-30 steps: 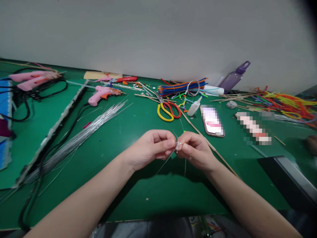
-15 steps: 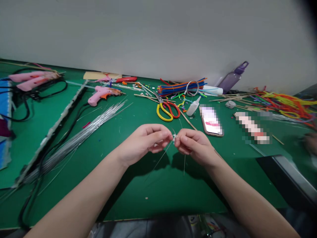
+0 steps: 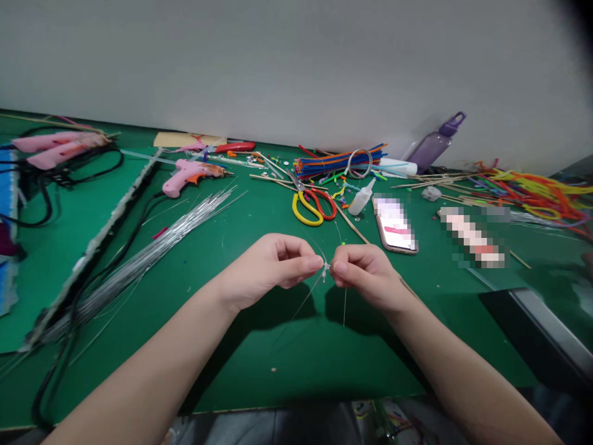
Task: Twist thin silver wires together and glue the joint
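Over the green table (image 3: 296, 383), my left hand (image 3: 287, 262) and my right hand (image 3: 364, 269) meet almost fingertip to fingertip. Between them is a small silvery knot of thin wire (image 3: 326, 268), with fine strands sticking out upward and downward. The left thumb and forefinger pinch the wire on one side, and the right thumb and forefinger pinch it on the other. Just beyond the hands lie scissors (image 3: 308, 207) with one yellow and one red handle. A bundle of straight silvery wires (image 3: 157, 253) rests to the left of my left hand.
Pink glue guns (image 3: 183, 176) with black cords lie at left. Behind the hands are a small white glue bottle (image 3: 361, 199), a pipe-cleaner bundle (image 3: 328, 164) and a purple water bottle (image 3: 433, 148). Two phones (image 3: 393, 222) and a dark flat object (image 3: 537, 334) are at right.
Both hands have shifted slightly, and the wire knot sits a little lower and shows more between the fingertips. Both hands still pinch the wire.
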Demonstrator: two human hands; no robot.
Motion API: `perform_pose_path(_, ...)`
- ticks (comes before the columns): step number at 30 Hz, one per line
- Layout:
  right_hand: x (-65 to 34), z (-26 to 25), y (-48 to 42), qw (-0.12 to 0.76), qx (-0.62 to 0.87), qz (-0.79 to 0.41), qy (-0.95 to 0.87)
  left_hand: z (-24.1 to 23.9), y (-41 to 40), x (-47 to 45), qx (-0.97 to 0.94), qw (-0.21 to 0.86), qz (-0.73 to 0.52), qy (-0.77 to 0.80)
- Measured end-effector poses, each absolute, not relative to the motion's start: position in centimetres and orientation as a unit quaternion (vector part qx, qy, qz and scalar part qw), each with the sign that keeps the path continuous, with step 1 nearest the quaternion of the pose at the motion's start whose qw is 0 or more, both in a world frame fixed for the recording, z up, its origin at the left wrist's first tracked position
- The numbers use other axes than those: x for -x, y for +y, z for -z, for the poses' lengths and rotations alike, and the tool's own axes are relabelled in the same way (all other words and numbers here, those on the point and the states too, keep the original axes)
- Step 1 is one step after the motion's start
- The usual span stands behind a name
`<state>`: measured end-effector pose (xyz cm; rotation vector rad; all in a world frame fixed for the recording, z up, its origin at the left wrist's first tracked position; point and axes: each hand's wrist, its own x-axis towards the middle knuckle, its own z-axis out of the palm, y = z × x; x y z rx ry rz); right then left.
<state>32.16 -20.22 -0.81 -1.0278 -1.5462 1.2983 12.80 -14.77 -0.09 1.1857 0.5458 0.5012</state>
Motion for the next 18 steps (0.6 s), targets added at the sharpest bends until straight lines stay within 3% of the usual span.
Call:
perform_pose_path(14,-31.94,1.25,-20.26,0.442,0.413,-0.511,-0.61,-0.78,-14.88,-12.53,-0.576,0.73,-0.251,0.269)
perform_pose_path(16,-31.66,1.39,-20.23,0.483,0.429,-0.441,-0.623,-0.82,-14.96,-12.57,-0.566,0.73,-0.28,0.262)
perform_pose_path(18,-31.45,1.45,-20.16,0.546,0.455,-0.285,-0.643,-0.89,-15.04,-12.65,-0.542,0.726,-0.335,0.259)
